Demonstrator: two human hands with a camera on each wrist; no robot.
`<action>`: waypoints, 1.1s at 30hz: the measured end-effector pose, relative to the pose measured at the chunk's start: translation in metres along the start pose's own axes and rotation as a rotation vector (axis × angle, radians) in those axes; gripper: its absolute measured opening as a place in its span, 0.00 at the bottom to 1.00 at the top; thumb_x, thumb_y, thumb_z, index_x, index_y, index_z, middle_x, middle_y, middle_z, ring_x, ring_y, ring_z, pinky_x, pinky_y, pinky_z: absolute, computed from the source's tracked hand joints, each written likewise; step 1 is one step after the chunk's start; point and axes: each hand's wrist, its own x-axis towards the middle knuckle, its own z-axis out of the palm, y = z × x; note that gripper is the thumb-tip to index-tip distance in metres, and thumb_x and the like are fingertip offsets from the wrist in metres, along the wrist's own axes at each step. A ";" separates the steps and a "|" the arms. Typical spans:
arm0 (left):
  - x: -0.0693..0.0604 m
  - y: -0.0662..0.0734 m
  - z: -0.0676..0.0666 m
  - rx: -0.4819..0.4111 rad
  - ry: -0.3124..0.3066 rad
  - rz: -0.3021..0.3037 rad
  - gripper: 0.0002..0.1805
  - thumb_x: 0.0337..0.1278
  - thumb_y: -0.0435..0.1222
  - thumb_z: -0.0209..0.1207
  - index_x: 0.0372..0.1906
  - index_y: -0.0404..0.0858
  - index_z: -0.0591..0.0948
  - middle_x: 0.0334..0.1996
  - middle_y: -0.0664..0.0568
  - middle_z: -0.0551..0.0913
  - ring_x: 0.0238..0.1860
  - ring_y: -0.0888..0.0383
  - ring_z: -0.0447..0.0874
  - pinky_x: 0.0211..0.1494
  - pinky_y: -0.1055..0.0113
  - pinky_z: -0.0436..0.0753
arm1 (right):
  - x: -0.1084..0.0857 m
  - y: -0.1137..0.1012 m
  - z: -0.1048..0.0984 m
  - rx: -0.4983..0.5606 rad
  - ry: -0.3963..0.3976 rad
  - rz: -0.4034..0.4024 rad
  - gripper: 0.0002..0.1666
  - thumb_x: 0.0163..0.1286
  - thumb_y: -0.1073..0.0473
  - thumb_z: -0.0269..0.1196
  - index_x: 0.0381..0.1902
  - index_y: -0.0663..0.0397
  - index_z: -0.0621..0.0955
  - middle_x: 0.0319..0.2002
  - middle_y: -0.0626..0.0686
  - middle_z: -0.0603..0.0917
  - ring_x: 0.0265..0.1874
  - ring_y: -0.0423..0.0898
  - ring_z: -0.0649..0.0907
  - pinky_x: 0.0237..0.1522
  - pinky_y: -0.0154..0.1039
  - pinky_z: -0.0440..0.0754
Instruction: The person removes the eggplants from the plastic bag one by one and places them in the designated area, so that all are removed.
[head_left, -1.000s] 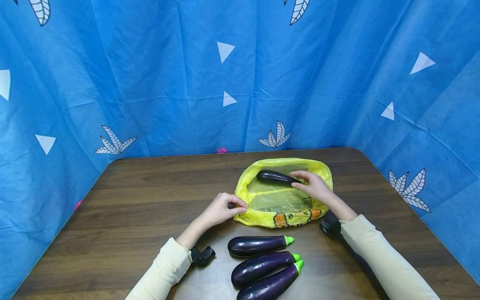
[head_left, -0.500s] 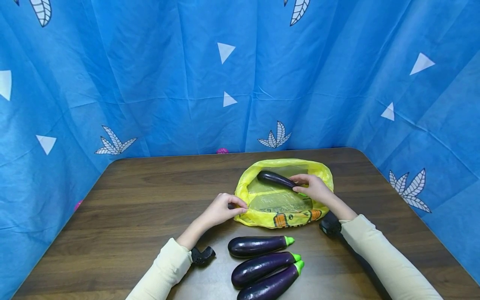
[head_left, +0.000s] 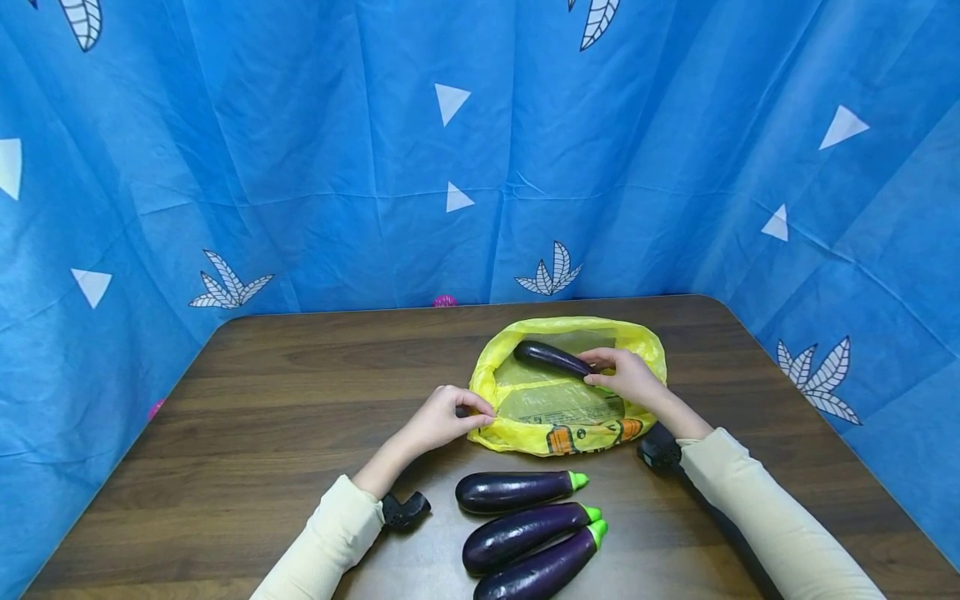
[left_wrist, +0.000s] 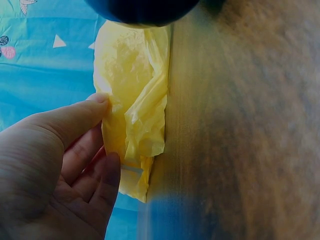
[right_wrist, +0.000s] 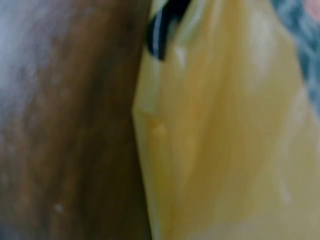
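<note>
A yellow plastic bag (head_left: 517,436) lies on the table with its mouth spread wide. My left hand (head_left: 442,418) pinches the bag's left rim between thumb and fingers; the left wrist view shows the thumb (left_wrist: 87,112) at the yellow film. Inside the bag mouth is a dark purple eggplant (head_left: 546,355), tilted, its thick end to the far left. My right hand (head_left: 630,379) reaches over the bag's right rim and holds the eggplant by its stem end, the green cap mostly hidden under the fingers. In the right wrist view only blurred yellow bag (right_wrist: 225,125) fills the frame's right side.
Between the arms, in front of the bag, lie three more eggplants: one nearest the bag (head_left: 510,492), a middle eggplant (head_left: 525,535) and a front eggplant (head_left: 536,571). All point their green stems right. A blue patterned curtain (head_left: 337,167) hangs behind the wooden table (head_left: 225,467).
The right hand has shifted slightly down and toward me, swinging the eggplant's stem end the same way. The left hand and the loose eggplants stay in place.
</note>
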 end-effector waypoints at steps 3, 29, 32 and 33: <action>0.000 0.000 0.000 0.004 0.000 -0.001 0.03 0.55 0.33 0.64 0.33 0.39 0.86 0.32 0.57 0.85 0.34 0.64 0.80 0.39 0.68 0.78 | 0.000 0.000 0.000 -0.005 0.000 -0.004 0.23 0.61 0.67 0.65 0.55 0.65 0.77 0.50 0.62 0.79 0.46 0.58 0.79 0.45 0.51 0.76; 0.000 0.000 0.002 -0.002 0.001 -0.017 0.03 0.55 0.33 0.64 0.33 0.38 0.86 0.31 0.58 0.85 0.33 0.64 0.79 0.38 0.68 0.77 | -0.003 -0.008 -0.004 -0.028 0.107 -0.010 0.16 0.66 0.65 0.61 0.52 0.63 0.79 0.48 0.61 0.80 0.45 0.58 0.78 0.40 0.49 0.78; 0.000 0.001 0.002 -0.003 0.002 -0.014 0.03 0.55 0.34 0.64 0.33 0.39 0.86 0.31 0.58 0.85 0.33 0.64 0.79 0.38 0.68 0.77 | -0.004 -0.008 -0.005 -0.015 0.123 -0.003 0.16 0.67 0.63 0.60 0.51 0.63 0.80 0.47 0.61 0.81 0.46 0.57 0.78 0.40 0.49 0.78; 0.000 0.001 0.002 -0.004 0.001 -0.013 0.03 0.55 0.34 0.64 0.33 0.39 0.86 0.31 0.58 0.85 0.33 0.64 0.79 0.38 0.68 0.77 | -0.005 -0.009 -0.006 -0.014 0.126 -0.001 0.15 0.67 0.63 0.60 0.51 0.63 0.80 0.48 0.61 0.81 0.46 0.57 0.78 0.40 0.48 0.77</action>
